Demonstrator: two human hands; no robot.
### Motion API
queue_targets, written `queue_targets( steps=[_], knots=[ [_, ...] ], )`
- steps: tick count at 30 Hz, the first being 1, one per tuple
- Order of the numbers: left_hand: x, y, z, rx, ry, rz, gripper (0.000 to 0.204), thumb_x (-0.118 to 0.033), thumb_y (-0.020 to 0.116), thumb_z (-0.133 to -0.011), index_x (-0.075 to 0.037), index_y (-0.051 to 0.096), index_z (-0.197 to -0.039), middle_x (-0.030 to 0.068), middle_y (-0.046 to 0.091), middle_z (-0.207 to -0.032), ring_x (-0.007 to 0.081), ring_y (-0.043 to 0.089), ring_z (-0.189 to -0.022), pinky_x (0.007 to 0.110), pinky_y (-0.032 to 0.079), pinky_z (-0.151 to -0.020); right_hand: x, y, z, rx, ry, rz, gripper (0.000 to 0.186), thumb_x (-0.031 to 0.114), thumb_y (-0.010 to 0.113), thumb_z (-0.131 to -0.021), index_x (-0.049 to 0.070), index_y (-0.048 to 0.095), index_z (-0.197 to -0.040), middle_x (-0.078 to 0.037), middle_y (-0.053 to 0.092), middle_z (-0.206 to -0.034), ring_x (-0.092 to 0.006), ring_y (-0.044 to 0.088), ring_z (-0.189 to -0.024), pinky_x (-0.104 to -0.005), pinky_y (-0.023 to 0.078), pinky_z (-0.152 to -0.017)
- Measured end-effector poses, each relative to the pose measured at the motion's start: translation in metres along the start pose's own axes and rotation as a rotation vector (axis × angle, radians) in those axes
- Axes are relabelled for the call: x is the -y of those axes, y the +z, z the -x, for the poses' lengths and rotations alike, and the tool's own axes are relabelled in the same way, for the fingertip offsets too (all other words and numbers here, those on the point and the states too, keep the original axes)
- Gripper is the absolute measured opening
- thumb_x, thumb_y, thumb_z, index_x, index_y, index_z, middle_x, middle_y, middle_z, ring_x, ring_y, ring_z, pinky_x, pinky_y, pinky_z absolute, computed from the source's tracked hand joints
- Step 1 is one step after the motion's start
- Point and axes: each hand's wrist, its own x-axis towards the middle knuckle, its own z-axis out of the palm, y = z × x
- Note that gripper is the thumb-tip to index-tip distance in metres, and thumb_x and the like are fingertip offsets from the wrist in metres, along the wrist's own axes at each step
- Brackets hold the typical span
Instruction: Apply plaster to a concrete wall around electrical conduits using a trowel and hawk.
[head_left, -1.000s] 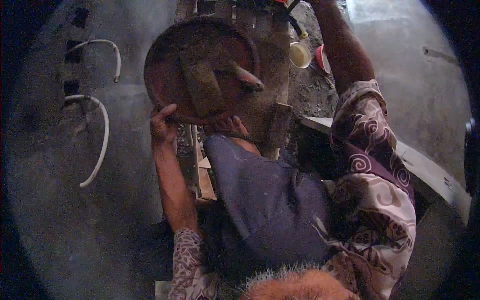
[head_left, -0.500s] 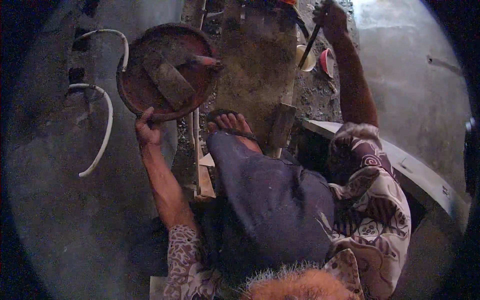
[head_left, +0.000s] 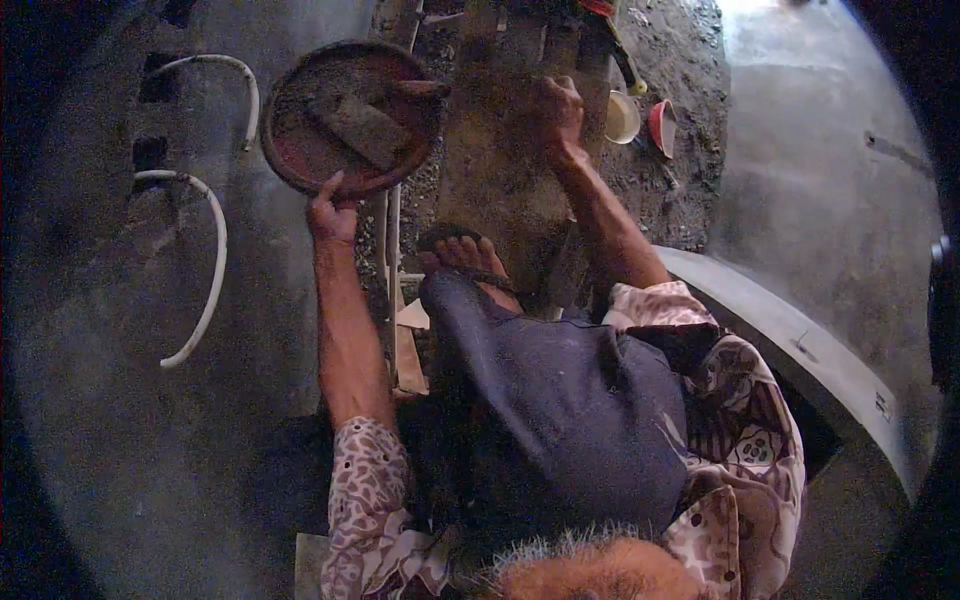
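Note:
My left hand (head_left: pixel 333 210) grips the lower rim of a round, dirty reddish-brown pan (head_left: pixel 289 130). Lying in the pan are a grimy flat rectangular piece (head_left: pixel 365 135) and a short handle-like piece (head_left: pixel 415 89) that reaches past the right rim. Over the long brown board (head_left: pixel 500 170), my right hand (head_left: pixel 560 110) is closed, to the right of the pan; what it holds, if anything, is too dark to make out. My sandaled foot (head_left: pixel 460 255) rests at the board's near end.
Bent white pipes (head_left: pixel 215 250) stick out from the grey surface at left. A cream bowl (head_left: pixel 621 118), red bowl (head_left: pixel 661 130) and dark tool with yellow tip (head_left: pixel 630 75) lie on dirt at right. A pale curved edge (head_left: pixel 820 340) runs along the lower right.
My right arm has drawn back and leftward from the far right onto the board; the dark stick it held is no longer clearly visible. The pan moved left, then slightly right and up.

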Motion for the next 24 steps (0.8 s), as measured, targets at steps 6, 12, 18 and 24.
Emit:
queue_targets(
  steps=[6,12,18,24],
  knots=[
    [0.020,-0.025,-0.029,-0.018,-0.068,0.069,0.048,0.010,0.060,-0.076,0.002,0.050,-0.122,0.0106,0.059,-0.117,0.0289,0.059,-0.104,0.044,0.047,-0.096,0.038,0.022,0.015,0.081,0.153,-0.058,0.027,0.019,0.072,-0.068,0.009,0.067,-0.093,-0.015,0.058,-0.098,-0.0382,0.061,-0.089,-0.0451,0.052,-0.073],
    [0.041,-0.021,-0.046,0.068,-0.141,0.114,0.058,0.012,0.058,-0.074,-0.003,0.047,-0.129,0.0120,0.052,-0.130,0.0310,0.051,-0.117,0.047,0.041,-0.103,0.052,0.065,0.033,0.146,-0.044,-0.136,0.035,0.017,0.072,-0.063,0.010,0.067,-0.097,-0.015,0.059,-0.105,-0.0370,0.061,-0.092,-0.0464,0.051,-0.076],
    [0.021,-0.046,-0.047,0.090,-0.011,-0.014,0.047,0.002,0.060,-0.079,0.002,0.050,-0.124,0.0140,0.056,-0.125,0.0339,0.056,-0.108,0.047,0.046,-0.099,0.072,0.062,0.035,0.004,-0.081,-0.190,0.035,0.016,0.070,-0.063,0.006,0.064,-0.096,-0.017,0.061,-0.101,-0.0394,0.059,-0.091,-0.0467,0.051,-0.078],
    [0.048,-0.005,-0.057,0.125,-0.062,-0.100,0.052,0.004,0.064,-0.075,-0.003,0.051,-0.125,0.0103,0.056,-0.123,0.0300,0.054,-0.111,0.046,0.043,-0.101,-0.008,0.052,0.013,-0.240,-0.364,-0.155,0.035,0.014,0.069,-0.064,0.003,0.063,-0.097,-0.015,0.060,-0.094,-0.0382,0.059,-0.088,-0.0464,0.051,-0.075]
  ],
)
